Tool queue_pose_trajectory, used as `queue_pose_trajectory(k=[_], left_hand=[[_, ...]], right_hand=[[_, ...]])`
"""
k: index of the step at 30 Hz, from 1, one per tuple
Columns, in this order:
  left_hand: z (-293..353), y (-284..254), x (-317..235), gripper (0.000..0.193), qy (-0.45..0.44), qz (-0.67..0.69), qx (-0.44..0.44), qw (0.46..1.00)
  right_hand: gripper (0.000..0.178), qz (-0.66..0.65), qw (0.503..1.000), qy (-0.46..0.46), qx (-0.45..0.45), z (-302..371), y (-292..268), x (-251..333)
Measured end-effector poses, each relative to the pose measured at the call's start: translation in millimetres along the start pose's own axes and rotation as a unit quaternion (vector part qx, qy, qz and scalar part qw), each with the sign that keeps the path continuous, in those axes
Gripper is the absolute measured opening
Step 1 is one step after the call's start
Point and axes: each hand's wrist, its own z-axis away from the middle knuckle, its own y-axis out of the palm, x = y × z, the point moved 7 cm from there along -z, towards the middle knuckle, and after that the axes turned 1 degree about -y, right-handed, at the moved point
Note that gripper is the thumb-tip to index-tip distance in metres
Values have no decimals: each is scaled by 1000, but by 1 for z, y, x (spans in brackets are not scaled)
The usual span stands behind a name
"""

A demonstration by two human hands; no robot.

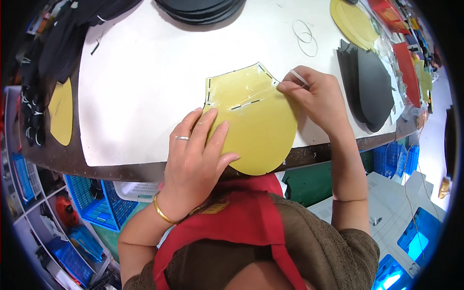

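Your work, a yellow panel [258, 137], lies flat on the white sheet [135, 111] covering most of the bench [125, 171], with its rounded end toward you and overhanging the near edge. Dark dashes run along its upper sides and across its width; whitish smears mark the upper part.

Your left hand [193, 152] rests on the panel's left side, its fingers [197, 136] extended and slightly spread, gripping nothing. Your right hand [311, 96] is at the upper right corner, thumb and index finger closed together; a thin white stick [299, 78] is held in this hand. Whether these fingertips also pinch the panel edge, you cannot tell.

Two thin rings [304, 38] lie beyond your right hand. Black pieces [200, 9] are stacked at the far edge, and dark grey pieces [375, 92] lie to the right.
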Motion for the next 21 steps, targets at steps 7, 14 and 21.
queue_pose_trajectory(k=[7,14,21], left_hand=[[-2,0,-3,60,2,-2,0,1000],[-3,1,-7,60,1,-40,10,999],[-4,-4,-17,54,33,-64,-27,997]], right_hand=[[25,44,999,-21,-17,0,-3,5],[21,169,980,-80,-73,0,-16,20],[26,89,942,-324,-2,-6,-7,80]])
